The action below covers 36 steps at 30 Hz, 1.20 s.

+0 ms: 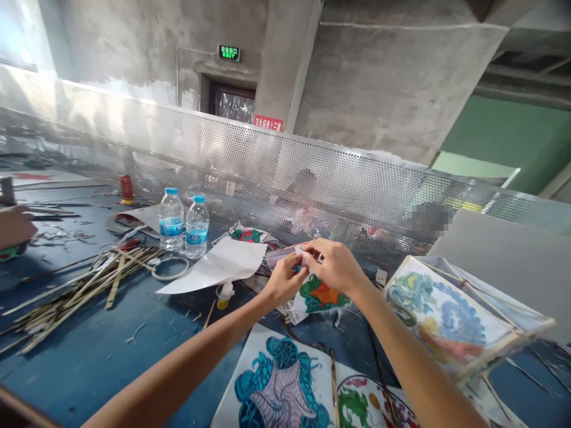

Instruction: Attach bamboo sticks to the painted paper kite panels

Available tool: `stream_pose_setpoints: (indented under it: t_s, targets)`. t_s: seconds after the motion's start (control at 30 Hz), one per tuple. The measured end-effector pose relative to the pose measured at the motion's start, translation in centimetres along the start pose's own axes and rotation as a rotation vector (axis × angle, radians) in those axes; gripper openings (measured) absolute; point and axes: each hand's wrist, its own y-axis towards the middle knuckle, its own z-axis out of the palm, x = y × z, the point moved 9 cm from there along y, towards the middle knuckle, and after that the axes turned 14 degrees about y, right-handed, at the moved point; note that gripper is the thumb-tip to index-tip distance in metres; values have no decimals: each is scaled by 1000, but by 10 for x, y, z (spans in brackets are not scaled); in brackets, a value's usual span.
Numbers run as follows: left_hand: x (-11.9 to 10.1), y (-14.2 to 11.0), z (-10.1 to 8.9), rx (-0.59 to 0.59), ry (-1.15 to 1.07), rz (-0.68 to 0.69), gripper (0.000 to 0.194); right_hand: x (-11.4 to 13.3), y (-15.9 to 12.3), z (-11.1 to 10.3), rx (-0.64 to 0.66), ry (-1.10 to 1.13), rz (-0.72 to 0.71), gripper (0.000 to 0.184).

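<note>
Pinching the small white piece (pixel 300 255) just beyond the teal drawing (pixel 285 380), the left hand (pixel 284 276) and right hand (pixel 335 263) should press lightly and evenly, fingertips close, to avoid creasing it.

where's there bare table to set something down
Best bet: blue tabletop between the strip pile and left forearm, though small scraps dot it. Crowded: around left hand and right hand, by the bottles, and rightward, near the painted frame.
</note>
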Motion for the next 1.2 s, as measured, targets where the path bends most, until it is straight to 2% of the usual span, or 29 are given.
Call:
stream_pose_setpoints:
  t_s: [0.2,0.47,0.73,0.9,0.97,1.1,1.2]
  targets:
    - [9,-2,4,-17,38,-63,28,-13,-2,-10,-51,40,7,20]
    - [11,-6,12,21,19,-99,27,-34,-4,-21,-141,138,81,19]
    - [7,-4,14,4,51,-89,26,-39,-7,-24,-176,162,59,20]
    - [0,-5,9,-48,140,-102,23,-26,1,-13,-74,101,-37,28]
    - [-1,-6,9,-50,162,-97,22,-22,4,-7,-27,74,-69,21]
    - [1,-9,8,-40,199,-83,25,-21,6,-5,-18,43,-85,16]
    - [2,-11,8,-32,225,-67,30,-24,4,-3,-14,21,-90,19]
